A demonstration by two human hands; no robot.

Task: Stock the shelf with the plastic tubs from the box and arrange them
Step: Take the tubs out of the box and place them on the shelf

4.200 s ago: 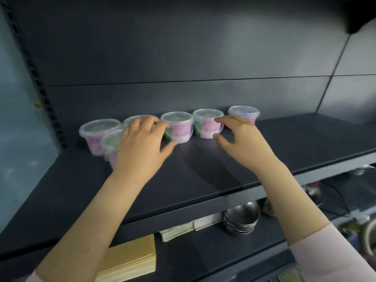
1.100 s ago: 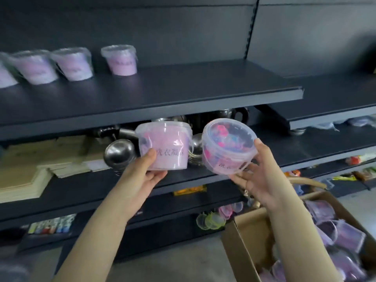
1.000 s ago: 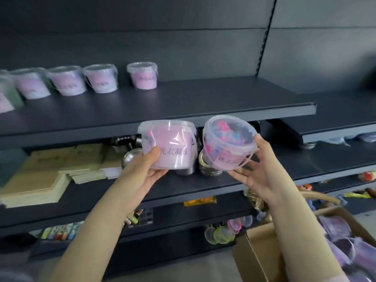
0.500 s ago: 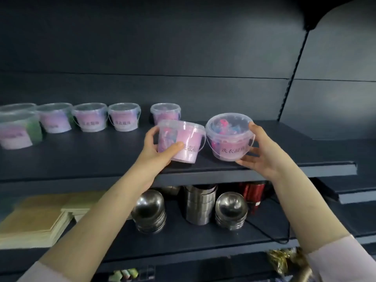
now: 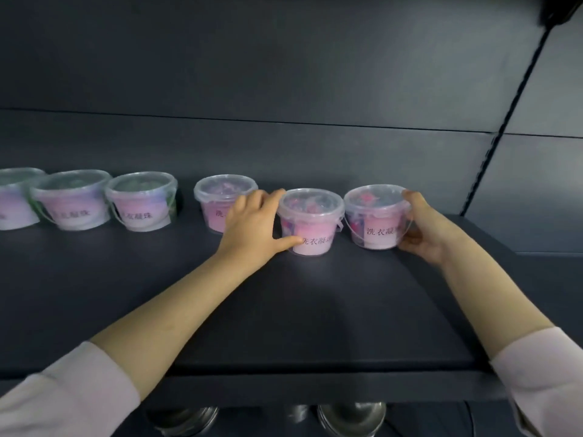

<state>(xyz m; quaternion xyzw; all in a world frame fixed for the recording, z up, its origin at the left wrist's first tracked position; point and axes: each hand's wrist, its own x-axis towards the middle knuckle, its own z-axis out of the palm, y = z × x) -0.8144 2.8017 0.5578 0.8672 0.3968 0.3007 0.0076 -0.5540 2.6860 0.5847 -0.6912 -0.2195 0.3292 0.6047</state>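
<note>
Evidently the placing step was in hand: each hand had a tub down on the shelf (image 5: pixel 284 310), at the right end of the row, and neither had let go. The left hand (image 5: pixel 252 222) gripped the pink tub (image 5: pixel 310 222), thumb across the lower front wall and fingers curled round the far side near the lid. The right hand (image 5: pixel 422 228) was cupped round the right side of the end tub (image 5: pixel 377 216), one finger up at the rim and the rest wrapped low round the wall. Both tubs looked to stand upright on the board with their labels facing out, just beside each other but apart. Left of them stood the neighbour tub (image 5: pixel 225 201), partly hidden behind the left hand, and further left three more tubs (image 5: pixel 142 200) in a line near the back wall (image 5: pixel 284 89). The two held tubs seemed to sit a little forward of that line, and a wider gap showed in the middle of the row. So the next move probably called for a short push back and leftward to even the spacing, then a clean release without tipping the light tubs. The box was out of sight, so how many tubs remained could not be told. Steel bowls (image 5: pixel 351 414) showed below the shelf edge.
</note>
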